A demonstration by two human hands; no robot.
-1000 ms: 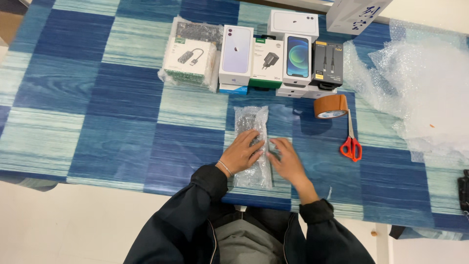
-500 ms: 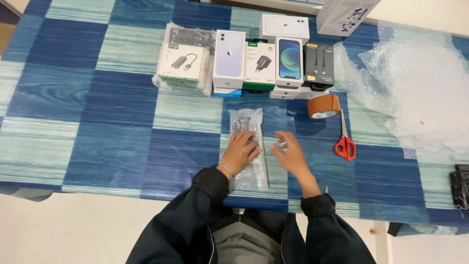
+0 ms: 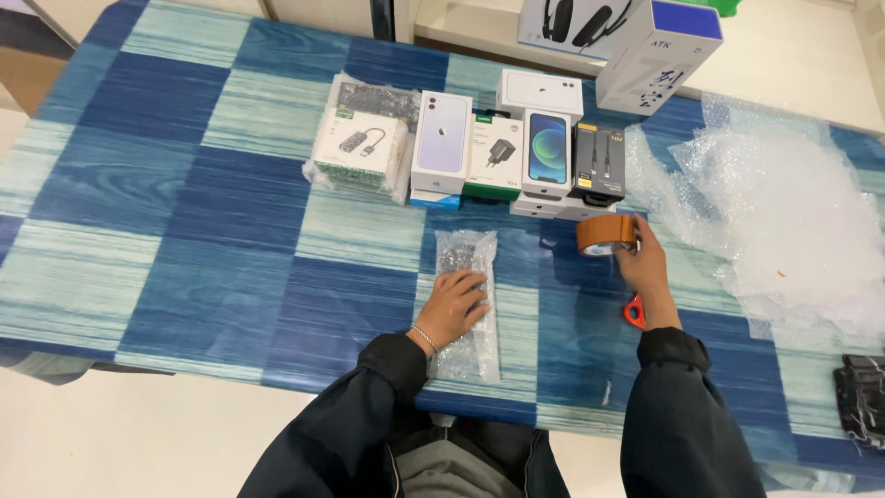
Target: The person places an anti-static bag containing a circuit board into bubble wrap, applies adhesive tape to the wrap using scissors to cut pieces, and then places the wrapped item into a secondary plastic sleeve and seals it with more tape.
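A long parcel wrapped in bubble wrap [image 3: 466,254] lies on the blue checked table [image 3: 184,203] in front of me. My left hand [image 3: 456,304] rests flat on its middle, fingers spread, pressing it down. Off to the right, my right hand [image 3: 643,263] grips a roll of brown packing tape [image 3: 604,234], lifted slightly above the table. Red-handled scissors [image 3: 633,312] lie under my right wrist, mostly hidden by it.
A row of small product boxes [image 3: 479,152] stands behind the parcel, with a bagged adapter box [image 3: 359,143] at its left. A tall white box [image 3: 659,51] sits at the back. Loose bubble wrap [image 3: 784,221] covers the right side. A dark object [image 3: 862,397] lies at the right edge.
My right hand left the parcel, moved right and took hold of the tape roll. My left hand stayed on the parcel. The camera moved closer.
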